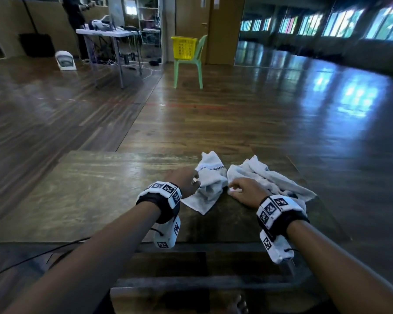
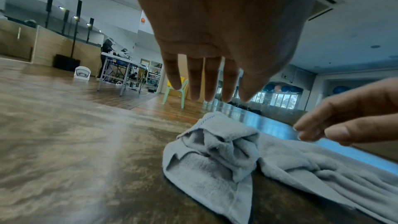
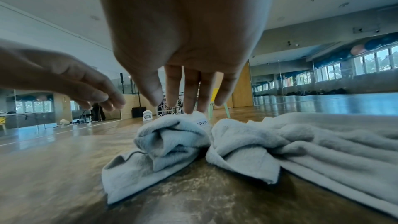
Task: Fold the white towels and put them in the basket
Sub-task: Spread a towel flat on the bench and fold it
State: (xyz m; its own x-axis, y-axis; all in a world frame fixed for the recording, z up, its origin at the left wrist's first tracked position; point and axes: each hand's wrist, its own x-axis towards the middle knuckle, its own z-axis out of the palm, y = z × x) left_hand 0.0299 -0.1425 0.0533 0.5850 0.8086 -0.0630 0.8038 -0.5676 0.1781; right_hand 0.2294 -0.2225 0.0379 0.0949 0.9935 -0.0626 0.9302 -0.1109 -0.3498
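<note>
Now reaching in: two crumpled towels, the left towel [image 1: 208, 182] and the right towel [image 1: 268, 177], lying side by side on the table [image 1: 89, 189], unfolded. Basket [image 1: 183, 47] well apart from the towels, on a chair [image 1: 191, 64] across the floor. Left hand [image 1: 186, 181] and right hand [image 1: 247, 192] poised palm-down just above the towels, fingers [image 2: 194, 81] extended, loose, gripping nothing, probably to take a first towel.

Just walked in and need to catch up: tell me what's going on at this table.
A person is about to fold towels. Both hands are open above two crumpled white towels on the wooden table: the left hand over the left towel, the right hand by the right towel. Neither is folded. The yellow basket waits on a green chair across the room.
</note>
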